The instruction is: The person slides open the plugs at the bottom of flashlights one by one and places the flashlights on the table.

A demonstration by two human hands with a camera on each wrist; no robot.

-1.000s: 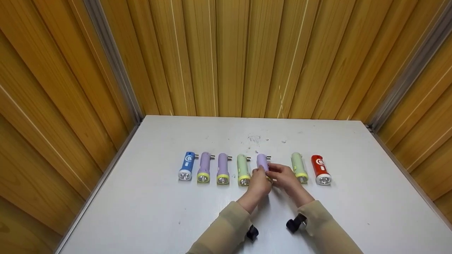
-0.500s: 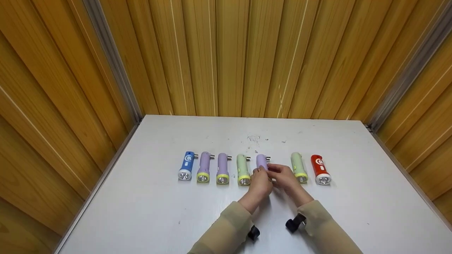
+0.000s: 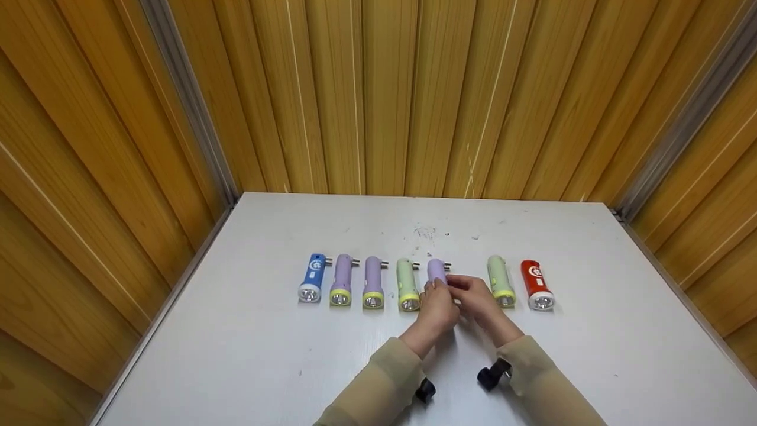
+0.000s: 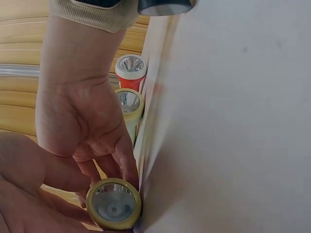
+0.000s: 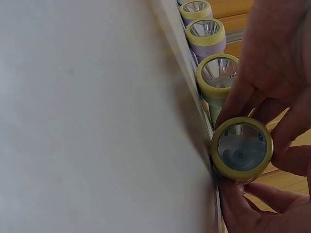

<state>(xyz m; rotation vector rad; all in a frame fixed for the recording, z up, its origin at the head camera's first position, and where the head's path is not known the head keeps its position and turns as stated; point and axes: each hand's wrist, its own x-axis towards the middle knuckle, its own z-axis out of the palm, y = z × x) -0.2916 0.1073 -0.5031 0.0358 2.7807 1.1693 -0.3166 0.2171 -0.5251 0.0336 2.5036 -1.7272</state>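
A purple flashlight point(image 3: 436, 269) with a yellow lens ring point(image 5: 242, 150) lies on the white table, its two plug prongs pointing right. My left hand point(image 3: 439, 307) grips it from the left near its head, covering the front part in the head view. From the other side, my right hand point(image 3: 478, 299) holds it between thumb and fingers. Right beside my left hand lies a green flashlight point(image 3: 406, 278) with a yellow ring. Another green flashlight point(image 3: 500, 278) rests to the right of my right hand.
Further left in the same row are two purple flashlights point(image 3: 342, 275) and a blue flashlight point(image 3: 314, 272). A red flashlight point(image 3: 536, 281) ends the row at the right. Wood-patterned panels point(image 3: 384, 100) enclose the table point(image 3: 236, 355) at the back and sides.
The purple flashlight in my hands has shifted slightly left, toward the green one. Both hands keep their hold, and the other flashlights stay where they were.
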